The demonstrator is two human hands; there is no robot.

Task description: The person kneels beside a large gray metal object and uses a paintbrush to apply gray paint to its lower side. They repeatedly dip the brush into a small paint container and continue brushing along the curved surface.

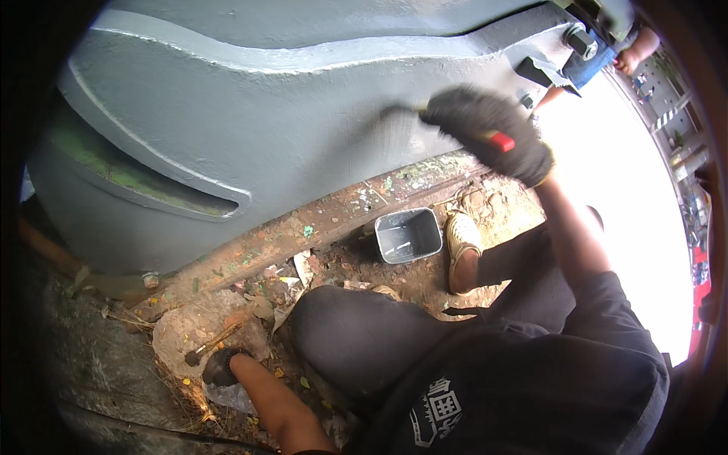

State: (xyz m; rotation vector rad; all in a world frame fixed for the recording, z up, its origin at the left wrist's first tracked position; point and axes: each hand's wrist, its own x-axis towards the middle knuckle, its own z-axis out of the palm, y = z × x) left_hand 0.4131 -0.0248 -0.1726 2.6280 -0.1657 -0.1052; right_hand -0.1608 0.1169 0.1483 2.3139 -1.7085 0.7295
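Observation:
My right hand point(489, 133), in a dark glove, is raised in front of a grey-painted metal structure point(303, 114). It is closed round a painting tool whose red handle end point(501, 141) shows at the glove; motion blurs the tool's far end, so I cannot make out its head. Low on the left, my left hand point(218, 367), also gloved, is down on the ground beside a stone point(178, 334) and some clear plastic point(231, 396). Its fingers are hidden. A small brush with dark bristles point(194, 356) lies on the stone right by it.
Between the structure's rusty base ledge point(356, 201) and my legs stands a square paint container point(408, 236) with grey inside. My shoe point(461, 239) is just right of it. Leaves and scraps litter the dirt. Another person's hand point(628, 61) shows at the upper right, near a large bolt point(581, 42).

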